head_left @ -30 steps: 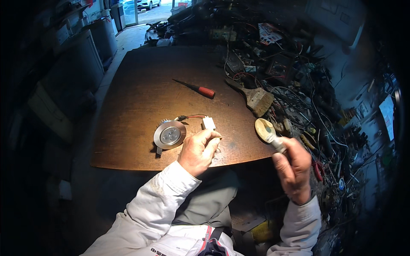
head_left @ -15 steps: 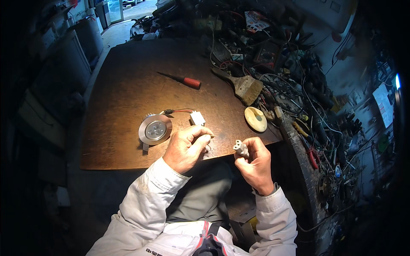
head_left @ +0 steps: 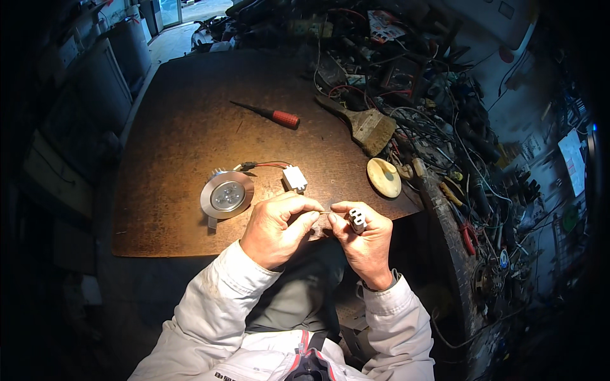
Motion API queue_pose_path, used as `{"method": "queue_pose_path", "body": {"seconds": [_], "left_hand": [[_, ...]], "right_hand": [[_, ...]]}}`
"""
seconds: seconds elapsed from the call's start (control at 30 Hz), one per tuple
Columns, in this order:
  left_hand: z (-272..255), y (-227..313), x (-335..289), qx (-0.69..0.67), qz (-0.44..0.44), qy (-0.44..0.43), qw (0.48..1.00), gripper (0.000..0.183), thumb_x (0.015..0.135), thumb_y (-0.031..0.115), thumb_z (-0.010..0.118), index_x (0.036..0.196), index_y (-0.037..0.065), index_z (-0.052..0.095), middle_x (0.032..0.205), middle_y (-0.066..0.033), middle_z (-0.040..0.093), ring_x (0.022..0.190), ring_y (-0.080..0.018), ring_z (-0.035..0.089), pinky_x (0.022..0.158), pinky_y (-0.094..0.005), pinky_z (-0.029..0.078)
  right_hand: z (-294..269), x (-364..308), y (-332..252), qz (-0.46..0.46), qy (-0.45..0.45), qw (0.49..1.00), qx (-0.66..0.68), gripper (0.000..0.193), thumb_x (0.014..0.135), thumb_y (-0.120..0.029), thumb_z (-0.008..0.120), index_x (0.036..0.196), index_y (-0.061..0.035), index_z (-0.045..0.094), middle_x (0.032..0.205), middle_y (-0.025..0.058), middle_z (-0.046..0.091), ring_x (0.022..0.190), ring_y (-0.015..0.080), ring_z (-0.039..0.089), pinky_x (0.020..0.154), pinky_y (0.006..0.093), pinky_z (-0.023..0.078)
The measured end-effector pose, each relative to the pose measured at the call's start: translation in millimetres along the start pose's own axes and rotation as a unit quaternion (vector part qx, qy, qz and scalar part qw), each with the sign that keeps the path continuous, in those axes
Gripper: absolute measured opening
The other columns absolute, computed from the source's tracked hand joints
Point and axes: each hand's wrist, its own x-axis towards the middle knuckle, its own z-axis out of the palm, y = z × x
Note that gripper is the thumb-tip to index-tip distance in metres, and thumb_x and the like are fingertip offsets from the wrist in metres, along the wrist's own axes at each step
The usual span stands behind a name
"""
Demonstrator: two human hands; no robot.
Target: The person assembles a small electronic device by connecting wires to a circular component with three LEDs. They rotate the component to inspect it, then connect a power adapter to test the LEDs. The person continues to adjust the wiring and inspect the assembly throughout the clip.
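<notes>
We note both hands meeting at the near edge of the round brown desk (head_left: 190,140). The right hand (head_left: 363,244) has its grip closed around a small white plastic connector block (head_left: 357,220), held up between thumb and fingers. The left hand (head_left: 277,228) has thumb and forefinger pinched tight on a thin wire end (head_left: 324,213) that reaches across to the block; we cannot make out whether the wire enters it. Just beyond the left hand, on the desk, lies a round silver recessed lamp (head_left: 227,195), joined by red and black leads (head_left: 264,165) to a small white driver box (head_left: 295,178). Farther back lies a red-handled screwdriver (head_left: 274,115); to its right a worn flat paintbrush (head_left: 362,122) and, nearer us, a pale yellow disc (head_left: 384,177). Tangled cables and tools (head_left: 457,146) crowd the desk's right side.
</notes>
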Motion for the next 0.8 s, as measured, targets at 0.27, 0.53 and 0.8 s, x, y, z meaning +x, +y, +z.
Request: {"method": "queue_pose_path", "body": {"seconds": [0.27,0.53,0.8], "left_hand": [[1.2,0.4,-0.5,0.036,0.011,-0.001,0.999,0.015,0.101,0.002,0.073,0.114,-0.001,0.080,0.098,-0.0103,0.076,0.087,-0.0162,0.074,0.078,-0.0301,0.057],[8.6,-7.4,-2.4,-0.121,-0.057,0.010,0.991,0.025,0.100,-0.005,0.067,0.125,-0.003,0.072,0.108,-0.0116,0.077,0.097,-0.0187,0.078,0.085,-0.0317,0.062],[-6.7,-11.4,-1.8,-0.285,-0.094,0.029,0.953,0.024,0.105,-0.002,0.067,0.128,-0.005,0.066,0.118,-0.0163,0.076,0.104,-0.0225,0.078,0.095,-0.0360,0.065]], "right_hand": [[-1.7,-0.7,4.2,-0.028,-0.006,1.000,-0.010,0.009,0.097,-0.003,0.081,0.104,0.0025,0.077,0.086,-0.0017,0.072,0.075,0.0029,0.062,0.065,0.0209,0.050],[-3.0,10.2,1.5,0.020,0.014,0.998,0.053,0.011,0.100,-0.002,0.079,0.109,0.0020,0.076,0.086,-0.0050,0.070,0.074,0.0006,0.057,0.066,0.0187,0.047],[-1.7,-3.0,-0.3,0.062,-0.028,0.997,0.030,0.021,0.097,0.000,0.079,0.118,0.0023,0.076,0.085,-0.0068,0.067,0.073,-0.0009,0.054,0.064,0.0178,0.044]]}}
